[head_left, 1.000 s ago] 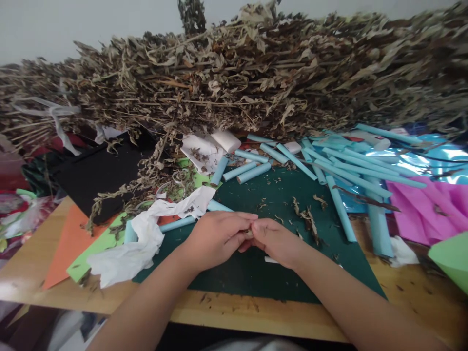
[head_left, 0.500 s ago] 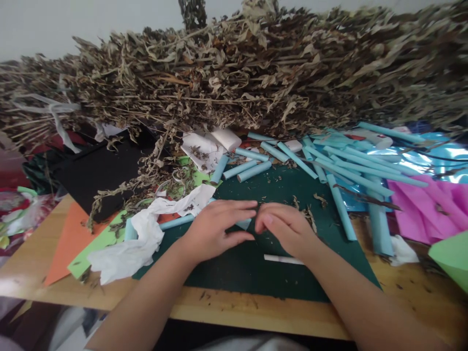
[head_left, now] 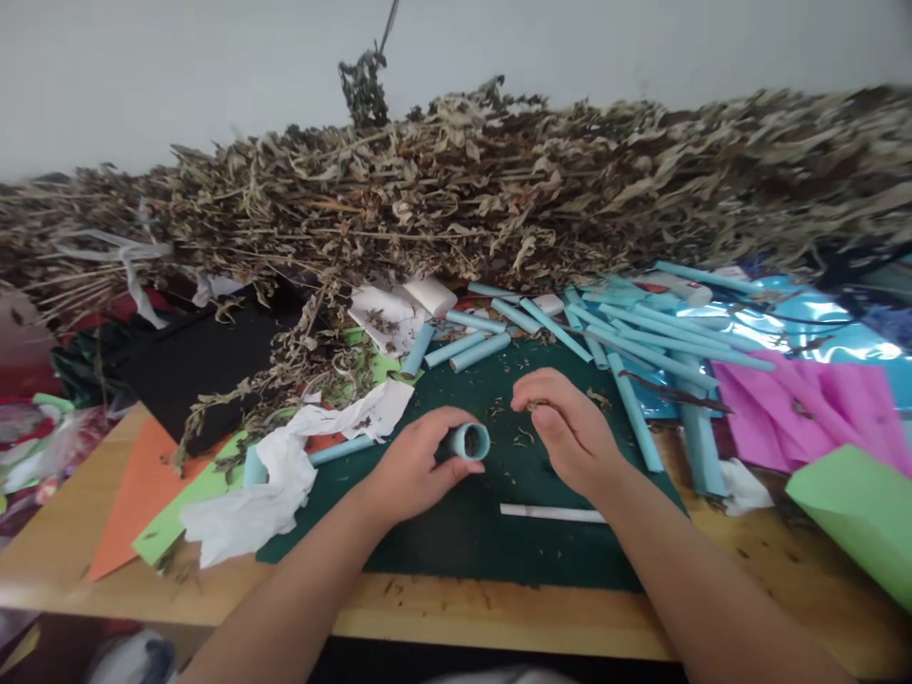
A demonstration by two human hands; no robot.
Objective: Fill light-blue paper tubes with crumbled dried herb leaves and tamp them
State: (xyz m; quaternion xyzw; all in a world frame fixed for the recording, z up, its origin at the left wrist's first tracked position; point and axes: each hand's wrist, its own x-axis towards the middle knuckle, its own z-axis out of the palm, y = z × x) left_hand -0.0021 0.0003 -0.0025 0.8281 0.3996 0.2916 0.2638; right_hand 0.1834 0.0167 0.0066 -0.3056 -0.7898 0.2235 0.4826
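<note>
My left hand [head_left: 420, 465] is closed round a short light-blue paper tube [head_left: 470, 443], its round opening tilted toward me and something dark showing inside. To the right of it, my right hand [head_left: 566, 427] is curled, with a pinch of dried leaf bits [head_left: 541, 405] between thumb and fingers. Both hands are above a dark green mat [head_left: 456, 541] sprinkled with leaf crumbs. A thin white stick [head_left: 552, 513] lies on the mat below my right hand.
Dried plant stalks [head_left: 456, 199] are heaped along the back. More blue paper tubes [head_left: 641, 332] lie at the back right, beside pink paper [head_left: 805, 408] and green paper [head_left: 855, 522]. Crumpled white tissue [head_left: 271, 494], black sheet [head_left: 206, 366] and orange paper [head_left: 142, 499] lie left on the wooden table [head_left: 427, 608].
My left hand has turned so the tube's opening now faces me. My right hand has drawn away to the right and shows leaf bits in its fingers. The view has tilted up slightly.
</note>
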